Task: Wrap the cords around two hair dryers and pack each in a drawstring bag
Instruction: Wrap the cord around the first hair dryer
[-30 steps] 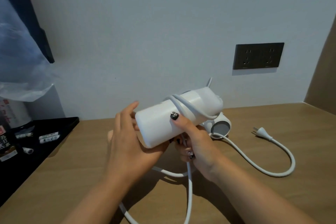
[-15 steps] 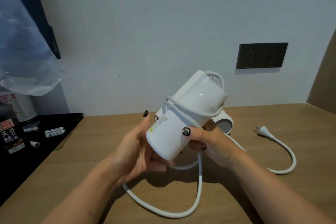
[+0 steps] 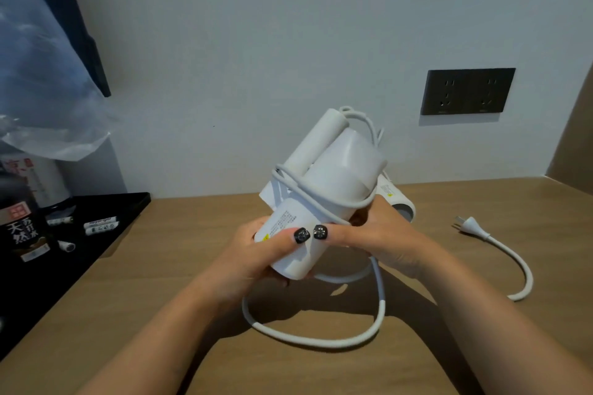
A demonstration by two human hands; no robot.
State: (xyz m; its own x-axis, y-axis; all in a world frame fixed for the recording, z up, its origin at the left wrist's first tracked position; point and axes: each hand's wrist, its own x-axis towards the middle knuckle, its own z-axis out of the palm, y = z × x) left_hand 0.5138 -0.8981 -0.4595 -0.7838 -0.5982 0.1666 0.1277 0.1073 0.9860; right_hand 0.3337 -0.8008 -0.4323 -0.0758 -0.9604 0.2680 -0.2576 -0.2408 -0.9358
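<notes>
While both hands grip dryer (image 3: 324, 189) | L fingers (image 3: 282, 242) curled | R fingers (image 3: 337, 232) pinch cord (image 3: 321, 341)

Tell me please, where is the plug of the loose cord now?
In the head view the plug lies flat on the wooden table at the right, below the dark wall socket and to the right of the second hair dryer.
</notes>
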